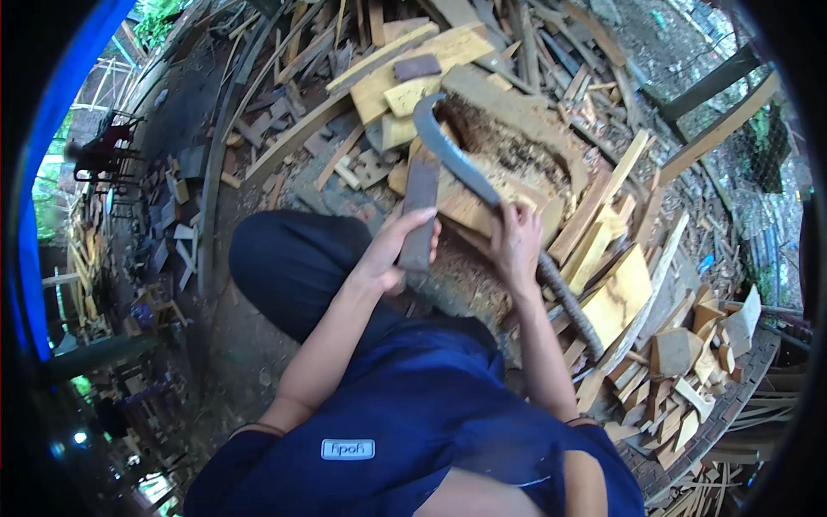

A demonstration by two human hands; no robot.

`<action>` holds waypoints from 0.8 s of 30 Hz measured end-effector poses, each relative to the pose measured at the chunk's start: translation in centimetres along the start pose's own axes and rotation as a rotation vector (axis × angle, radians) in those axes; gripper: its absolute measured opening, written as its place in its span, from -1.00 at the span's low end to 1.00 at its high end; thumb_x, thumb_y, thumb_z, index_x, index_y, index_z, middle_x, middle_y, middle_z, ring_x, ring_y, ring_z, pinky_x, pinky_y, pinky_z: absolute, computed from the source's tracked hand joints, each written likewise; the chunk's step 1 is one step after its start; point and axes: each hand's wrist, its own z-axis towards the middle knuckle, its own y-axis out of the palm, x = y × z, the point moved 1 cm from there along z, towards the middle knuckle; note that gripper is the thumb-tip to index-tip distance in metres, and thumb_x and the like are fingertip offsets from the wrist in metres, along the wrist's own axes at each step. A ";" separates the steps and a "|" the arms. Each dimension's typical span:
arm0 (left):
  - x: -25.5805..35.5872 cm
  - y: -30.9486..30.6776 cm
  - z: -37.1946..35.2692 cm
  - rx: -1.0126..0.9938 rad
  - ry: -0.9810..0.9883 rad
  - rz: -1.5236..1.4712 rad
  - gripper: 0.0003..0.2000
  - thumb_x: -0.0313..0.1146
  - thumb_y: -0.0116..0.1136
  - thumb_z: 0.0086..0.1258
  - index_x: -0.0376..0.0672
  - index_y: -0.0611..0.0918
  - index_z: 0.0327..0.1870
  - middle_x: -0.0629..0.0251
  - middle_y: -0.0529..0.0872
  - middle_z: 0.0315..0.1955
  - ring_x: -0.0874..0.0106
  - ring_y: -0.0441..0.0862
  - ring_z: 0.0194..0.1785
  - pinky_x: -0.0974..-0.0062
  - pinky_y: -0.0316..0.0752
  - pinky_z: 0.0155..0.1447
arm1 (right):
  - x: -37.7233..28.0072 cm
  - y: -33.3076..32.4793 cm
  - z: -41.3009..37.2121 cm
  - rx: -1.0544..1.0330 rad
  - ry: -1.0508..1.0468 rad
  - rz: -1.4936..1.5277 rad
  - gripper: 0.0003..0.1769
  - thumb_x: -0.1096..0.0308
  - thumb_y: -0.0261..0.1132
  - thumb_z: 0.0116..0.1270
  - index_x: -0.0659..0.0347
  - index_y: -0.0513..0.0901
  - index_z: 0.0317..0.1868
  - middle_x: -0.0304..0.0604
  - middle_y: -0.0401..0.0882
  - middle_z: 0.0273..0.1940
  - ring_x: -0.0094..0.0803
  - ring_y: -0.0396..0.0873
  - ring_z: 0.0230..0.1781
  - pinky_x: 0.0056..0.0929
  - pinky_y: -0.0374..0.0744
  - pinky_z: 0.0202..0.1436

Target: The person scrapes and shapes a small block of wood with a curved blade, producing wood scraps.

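Note:
My left hand (394, 246) is closed round the lower part of a long dark brown rectangular block (421, 185), which points away from me. In my right hand (519, 239) is a sickle (461, 164), gripped where the blade meets the handle. Its grey blade rises and hooks to the left, its tip near the upper end of the block but apart from it. The sickle's long, dark handle (568, 302) runs down to the right past my wrist. Behind the blade lies a hollowed, rough log (551, 142) with crumbly brown wood inside.
Yellow boards (457, 47) are stacked beyond the log, with a small purplish-brown block (417, 67) on top. Wood offcuts (680, 362) pile up at the right. A post (724, 121) slants at the upper right. My bent knee (284, 258) is at the left.

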 end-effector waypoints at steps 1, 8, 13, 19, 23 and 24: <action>0.3 0.0 0.1 0.054 0.040 0.064 -0.74 -0.29 0.23 0.46 -0.17 0.52 0.05 0.30 0.68 -0.26 0.51 0.66 -0.31 0.45 0.63 -0.33 | -0.1 0.0 0.2 0.007 0.027 -0.021 -0.55 0.37 0.31 0.28 0.18 0.56 0.19 0.00 0.51 0.02 -0.06 0.46 0.07 -0.14 0.44 0.11; 1.2 -1.8 5.0 0.215 0.299 0.407 -0.63 -0.27 0.33 0.35 -0.11 0.49 0.10 0.34 0.62 -0.30 0.54 0.64 -0.38 0.53 0.62 -0.41 | 1.4 1.3 0.7 -0.002 0.055 -0.159 -0.54 0.24 0.39 0.22 0.11 0.57 0.13 -0.13 0.54 -0.02 -0.15 0.51 0.03 -0.19 0.52 0.01; 1.2 -1.5 8.0 0.197 0.220 0.402 -0.51 -0.25 0.36 0.32 -0.19 0.47 0.21 0.33 0.63 -0.17 0.49 0.66 -0.26 0.51 0.62 -0.26 | 1.4 1.5 0.8 -0.059 0.039 -0.256 -0.59 0.17 0.38 0.29 0.13 0.54 0.07 -0.06 0.53 -0.09 -0.14 0.53 -0.03 -0.17 0.56 -0.10; -1.6 -1.1 7.3 0.205 0.186 0.491 -0.55 -0.21 0.38 0.30 -0.21 0.49 0.10 0.33 0.63 -0.27 0.49 0.68 -0.34 0.51 0.61 -0.36 | 2.4 0.3 0.1 -0.043 0.140 -0.033 -0.63 0.22 0.31 0.36 0.22 0.52 0.07 -0.01 0.51 -0.08 -0.06 0.53 -0.06 -0.12 0.58 -0.04; -3.0 -1.0 6.2 0.225 0.169 0.532 -0.55 -0.21 0.40 0.27 -0.22 0.52 0.07 0.32 0.65 -0.25 0.50 0.67 -0.31 0.50 0.59 -0.24 | 3.2 -0.5 -1.8 0.011 0.174 0.039 -0.63 0.25 0.33 0.33 0.25 0.51 0.05 0.01 0.49 -0.13 -0.05 0.51 -0.08 -0.14 0.57 -0.04; -3.3 -0.7 6.1 0.241 0.200 0.558 -0.56 -0.21 0.41 0.26 -0.21 0.52 0.06 0.33 0.66 -0.25 0.51 0.66 -0.30 0.50 0.57 -0.19 | 3.5 -0.7 -2.2 0.010 0.196 0.039 -0.63 0.26 0.33 0.33 0.26 0.51 0.06 0.01 0.48 -0.12 -0.06 0.51 -0.08 -0.14 0.57 -0.04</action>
